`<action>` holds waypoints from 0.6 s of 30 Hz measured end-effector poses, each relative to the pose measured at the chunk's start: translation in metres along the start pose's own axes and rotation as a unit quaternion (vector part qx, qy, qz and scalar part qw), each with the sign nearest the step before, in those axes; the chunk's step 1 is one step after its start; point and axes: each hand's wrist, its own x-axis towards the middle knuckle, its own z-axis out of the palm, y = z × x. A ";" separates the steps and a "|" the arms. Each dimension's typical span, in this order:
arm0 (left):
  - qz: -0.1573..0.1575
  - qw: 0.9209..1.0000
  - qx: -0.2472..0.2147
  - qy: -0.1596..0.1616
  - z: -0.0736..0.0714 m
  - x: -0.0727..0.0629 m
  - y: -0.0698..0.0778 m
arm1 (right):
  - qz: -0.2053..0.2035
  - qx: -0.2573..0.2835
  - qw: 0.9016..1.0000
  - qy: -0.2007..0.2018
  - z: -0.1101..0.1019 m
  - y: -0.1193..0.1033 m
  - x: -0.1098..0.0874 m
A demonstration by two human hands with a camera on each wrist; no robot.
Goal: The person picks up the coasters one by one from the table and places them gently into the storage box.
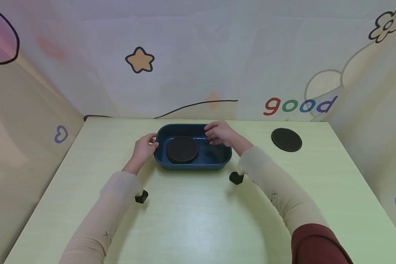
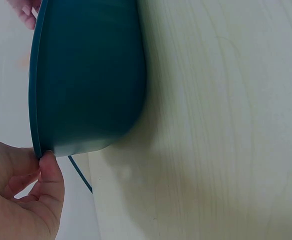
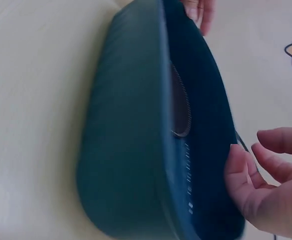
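Observation:
A dark blue rectangular basin (image 1: 191,167) with rounded corners stands toward the back of the table. My left hand (image 1: 144,149) pinches its left rim between thumb and fingers, as the left wrist view shows at the basin wall (image 2: 91,75). Over the right part of the basin hovers my right hand (image 1: 222,132), fingers loosely bent and apart, with nothing in them. Inside the basin, left of its middle, lies a flat black round disc (image 1: 182,149), and a second edge shows beneath it. In the right wrist view the disc (image 3: 179,105) is partly hidden by the near wall.
Another black disc (image 1: 286,139) lies flat on the pale wood-grain table (image 1: 191,220), to the right of the basin. A printed cloth backdrop (image 1: 191,66) rises behind the table's back edge and along both sides.

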 end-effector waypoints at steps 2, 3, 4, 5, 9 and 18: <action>0.006 1.000 -0.004 0.005 0.001 0.003 -0.003 | -0.005 -0.008 1.000 -0.008 -0.008 -0.002 -0.004; 0.005 1.000 -0.004 0.004 0.001 0.003 -0.003 | -0.006 -0.010 1.000 -0.012 -0.013 -0.003 -0.006; 0.003 1.000 -0.004 0.002 0.001 0.004 -0.004 | -0.006 -0.013 1.000 -0.014 -0.017 -0.004 -0.008; 0.000 1.000 -0.003 0.001 0.001 0.004 -0.004 | -0.005 -0.015 1.000 -0.015 -0.021 -0.005 -0.010; -0.011 1.000 0.000 -0.005 -0.001 0.001 0.001 | -0.003 -0.022 1.000 -0.015 -0.036 -0.007 -0.016; -0.004 1.000 0.006 -0.004 -0.001 -0.003 0.003 | -0.013 -0.046 0.999 0.014 -0.074 0.000 -0.024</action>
